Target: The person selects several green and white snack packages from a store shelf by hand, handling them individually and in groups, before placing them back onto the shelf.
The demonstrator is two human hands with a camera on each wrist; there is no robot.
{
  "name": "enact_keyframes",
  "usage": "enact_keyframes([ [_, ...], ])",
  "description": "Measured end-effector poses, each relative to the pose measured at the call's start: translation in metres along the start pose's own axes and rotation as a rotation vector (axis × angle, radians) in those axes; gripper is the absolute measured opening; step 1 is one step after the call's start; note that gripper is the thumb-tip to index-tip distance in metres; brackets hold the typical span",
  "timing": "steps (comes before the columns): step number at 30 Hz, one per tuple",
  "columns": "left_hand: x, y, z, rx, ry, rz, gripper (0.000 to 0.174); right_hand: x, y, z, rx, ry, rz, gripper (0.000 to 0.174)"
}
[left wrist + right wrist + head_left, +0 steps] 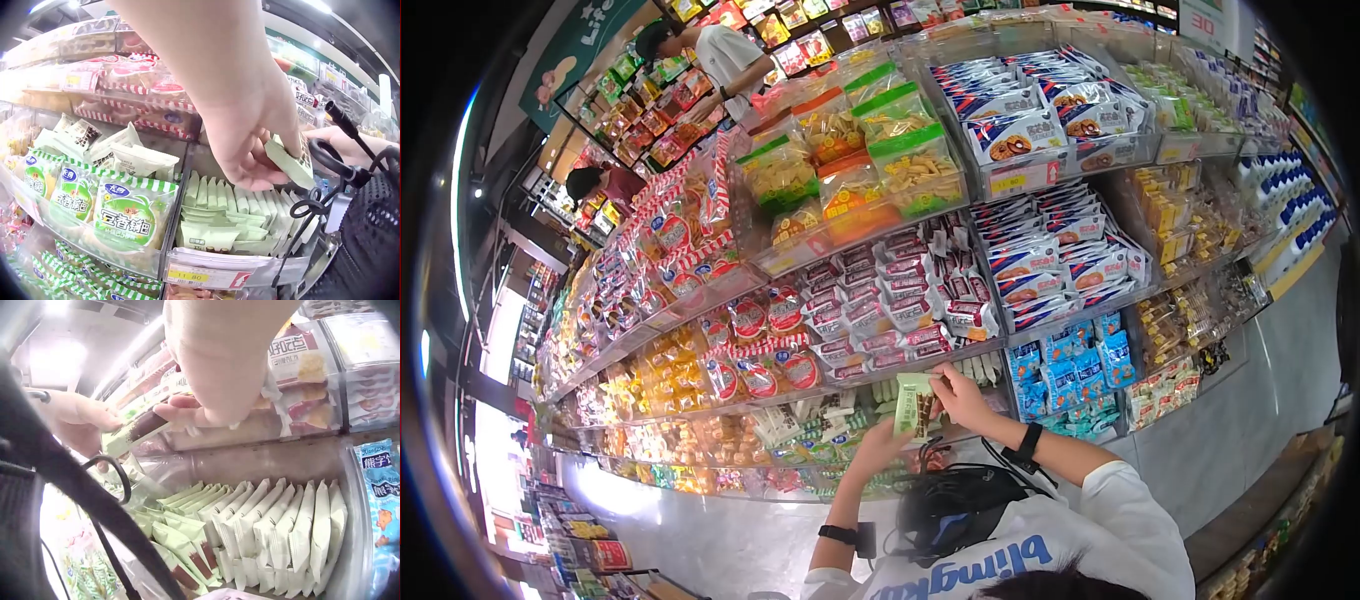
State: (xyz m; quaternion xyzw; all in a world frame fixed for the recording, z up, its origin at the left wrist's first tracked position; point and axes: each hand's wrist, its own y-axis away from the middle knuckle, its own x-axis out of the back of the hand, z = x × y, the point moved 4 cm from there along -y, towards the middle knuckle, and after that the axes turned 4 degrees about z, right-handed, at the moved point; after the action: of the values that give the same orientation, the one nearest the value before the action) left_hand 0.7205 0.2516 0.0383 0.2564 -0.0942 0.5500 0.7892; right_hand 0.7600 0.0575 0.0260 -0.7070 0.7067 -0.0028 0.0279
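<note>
A pale green snack packet (911, 408) with a dark brown printed picture is held up between both hands, in front of the lower shelf. My left hand (877, 452) pinches its lower left side. At its upper right edge, my right hand (962, 402) holds it between thumb and fingers. The left wrist view shows the left fingers curled at the packet (290, 164), over a bin of similar pale green packets (212, 234). Seen from the right wrist, the packet (140, 430) spans the two hands, above rows of upright packets (284, 525).
Clear plastic bins on tiered shelves hold bagged snacks, among them blue packets (1060, 372) at right and green-striped bags (128, 209) at left. A black bag (945, 510) hangs at the chest, its cords near the hands. Another person (725, 60) stands behind the shelves.
</note>
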Motion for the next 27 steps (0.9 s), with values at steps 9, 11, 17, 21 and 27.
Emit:
enact_keyframes([
  [9,0.021,0.025,0.011,0.135,0.243,0.03,0.031,-0.002,0.01,0.077,0.172,0.508,-0.375,0.022],
  [11,0.025,0.029,0.005,0.13,0.254,0.033,0.03,-0.008,0.014,0.087,0.126,0.599,-0.505,0.026],
  [17,0.033,0.035,-0.002,0.116,0.297,0.017,0.03,-0.027,0.027,0.084,0.165,0.788,-0.637,0.029],
  [21,0.038,0.037,-0.008,0.106,0.292,-0.002,0.03,-0.029,0.028,0.075,0.179,0.931,-0.655,0.024],
  [27,0.045,0.046,-0.004,0.111,0.347,-0.017,0.032,-0.028,0.038,0.058,0.413,1.032,-0.543,0.021],
])
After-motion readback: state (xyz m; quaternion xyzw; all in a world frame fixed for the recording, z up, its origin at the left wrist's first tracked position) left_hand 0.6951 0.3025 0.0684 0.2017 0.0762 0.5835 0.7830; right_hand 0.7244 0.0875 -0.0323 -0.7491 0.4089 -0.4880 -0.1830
